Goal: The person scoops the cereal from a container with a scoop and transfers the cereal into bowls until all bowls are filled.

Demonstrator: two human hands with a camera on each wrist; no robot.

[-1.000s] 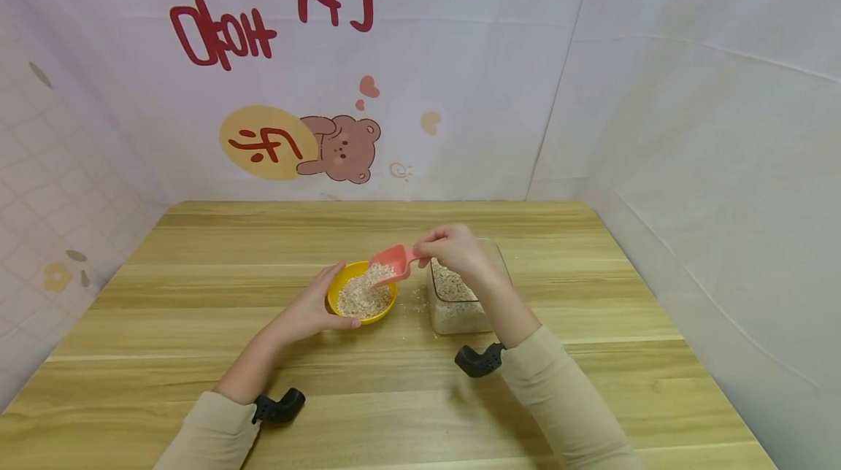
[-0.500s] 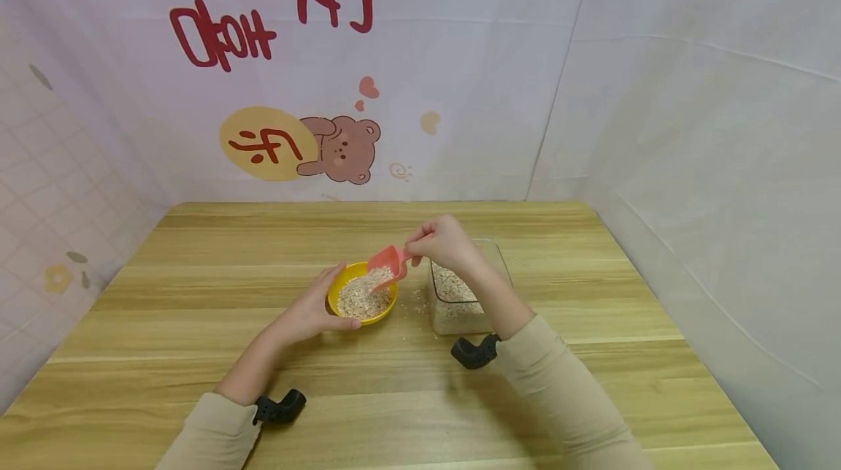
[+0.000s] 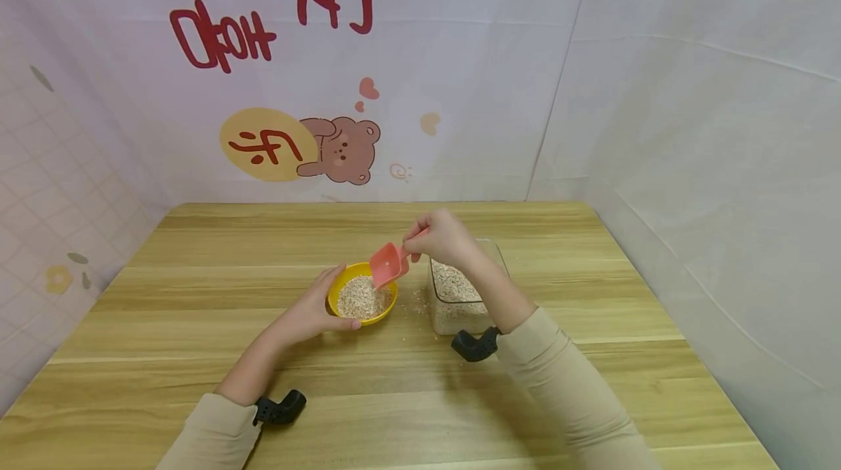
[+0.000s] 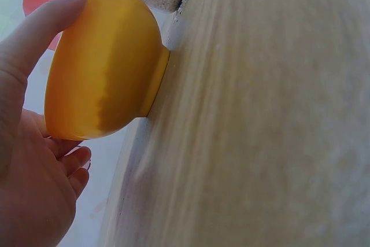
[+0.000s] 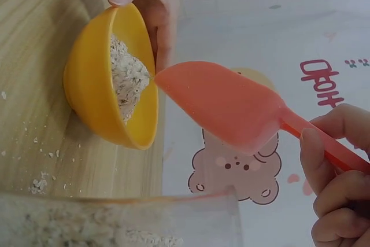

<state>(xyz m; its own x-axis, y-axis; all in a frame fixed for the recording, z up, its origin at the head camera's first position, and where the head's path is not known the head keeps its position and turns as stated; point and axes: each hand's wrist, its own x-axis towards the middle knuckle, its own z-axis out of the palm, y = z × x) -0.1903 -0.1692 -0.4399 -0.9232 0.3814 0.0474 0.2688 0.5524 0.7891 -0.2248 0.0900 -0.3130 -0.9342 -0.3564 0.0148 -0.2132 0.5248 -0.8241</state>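
My left hand [image 3: 314, 309] holds a yellow bowl [image 4: 110, 62] from its left side, thumb at the near rim and fingers round the far side. The bowl stands on the table, with a mound of oat flakes [image 5: 128, 79] inside. In my right hand [image 3: 439, 240] is a pink scoop [image 5: 222, 99], its handle pinched between thumb and fingers. The scoop tilts down to the left over the bowl's right rim, and its inside looks nearly bare in the head view. Its tip is right above the flakes in the right wrist view.
A clear square container [image 3: 460, 317] of oat flakes stands right of the bowl, partly hidden under my right forearm. Stray flakes [image 3: 415, 302] lie on the wooden table [image 3: 368, 411] between them. A printed white cloth [image 3: 460, 90] hangs behind the table.
My right hand has risen and shifted left, tipping the scoop more steeply. The flakes in the scoop have slid into the bowl. My left hand and the bowl have stayed put.
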